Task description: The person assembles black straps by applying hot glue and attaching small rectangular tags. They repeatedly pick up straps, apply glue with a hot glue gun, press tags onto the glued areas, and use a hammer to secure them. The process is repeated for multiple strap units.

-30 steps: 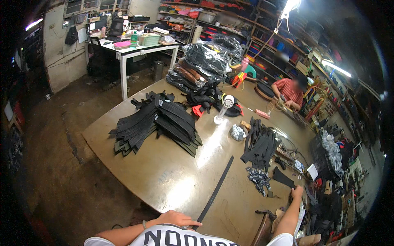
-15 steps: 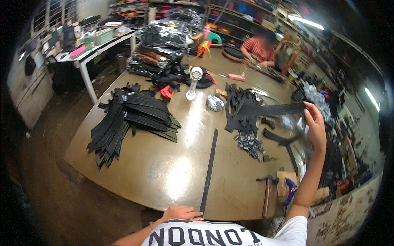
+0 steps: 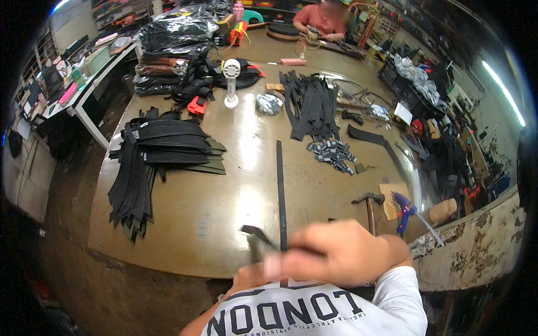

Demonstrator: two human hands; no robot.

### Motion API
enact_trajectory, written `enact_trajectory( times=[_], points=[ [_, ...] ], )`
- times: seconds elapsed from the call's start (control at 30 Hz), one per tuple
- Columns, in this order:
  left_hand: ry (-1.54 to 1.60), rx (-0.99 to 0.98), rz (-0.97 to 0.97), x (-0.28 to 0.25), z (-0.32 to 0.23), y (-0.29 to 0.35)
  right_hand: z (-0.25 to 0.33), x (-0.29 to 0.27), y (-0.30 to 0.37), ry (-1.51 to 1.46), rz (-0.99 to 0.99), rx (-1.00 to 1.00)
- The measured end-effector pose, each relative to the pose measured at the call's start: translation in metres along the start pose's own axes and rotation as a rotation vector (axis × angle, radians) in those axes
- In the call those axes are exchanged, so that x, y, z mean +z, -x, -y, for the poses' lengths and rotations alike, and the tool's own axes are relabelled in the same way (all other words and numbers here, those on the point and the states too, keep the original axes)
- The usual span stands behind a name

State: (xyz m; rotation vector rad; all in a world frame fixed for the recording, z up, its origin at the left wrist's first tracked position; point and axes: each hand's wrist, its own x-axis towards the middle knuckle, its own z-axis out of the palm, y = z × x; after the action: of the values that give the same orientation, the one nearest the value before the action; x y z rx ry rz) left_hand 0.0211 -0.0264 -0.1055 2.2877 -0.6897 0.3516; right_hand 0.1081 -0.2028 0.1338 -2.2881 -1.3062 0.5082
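Observation:
Close to my chest, my right hand [image 3: 342,252] is blurred by motion, its fingers closed on a black webbing strap. A short end of this strap [image 3: 253,231] sticks up to the left of the fingers. My left hand [image 3: 249,275] is low at the table's near edge, partly behind the right one, and its fingers are hidden. Another long, narrow black strap [image 3: 281,185] lies on the table, pointing away from me, its near end covered by my right hand. Farther off is a pile of black straps [image 3: 311,106], with small grey-and-black labelled pieces [image 3: 330,155] at its near end.
Fanned black and olive straps [image 3: 162,145] lie at left. A white handheld fan [image 3: 231,84] stands mid-table, beside a clear bag [image 3: 269,104]. At right are a hammer [image 3: 371,210] and a blue glue gun [image 3: 402,213]. A person in a striped shirt [image 3: 319,21] sits across the table.
My right hand has come from the strap pile at far right to my chest, bringing a black strap with it. The view has shifted, and my left hand is now partly covered.

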Motion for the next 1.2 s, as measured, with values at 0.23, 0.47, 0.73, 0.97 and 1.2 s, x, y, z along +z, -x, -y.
enact_trajectory(
  times=[0.23, 0.47, 0.73, 0.97, 1.2],
  points=[
    [-0.081, -0.069, -0.005, 0.003, -0.007, 0.006, 0.041, -0.010, 0.027, 0.460, -0.676, -0.506],
    [-0.002, -0.077, -0.005, 0.007, -0.001, 0.009, 0.052, -0.005, 0.061, 0.298, -0.915, -0.136],
    [-0.027, -0.152, 0.022, 0.004, -0.008, 0.008, -0.069, 0.060, -0.009, -0.250, -0.606, 0.318],
    [0.004, -0.069, -0.061, 0.001, -0.010, 0.002, -0.138, 0.126, -0.042, -0.302, -0.746, 0.251],
    [-0.048, -0.056, -0.035, 0.005, -0.007, 0.004, -0.156, 0.125, -0.063, -0.375, -0.783, 0.392]
  ],
)
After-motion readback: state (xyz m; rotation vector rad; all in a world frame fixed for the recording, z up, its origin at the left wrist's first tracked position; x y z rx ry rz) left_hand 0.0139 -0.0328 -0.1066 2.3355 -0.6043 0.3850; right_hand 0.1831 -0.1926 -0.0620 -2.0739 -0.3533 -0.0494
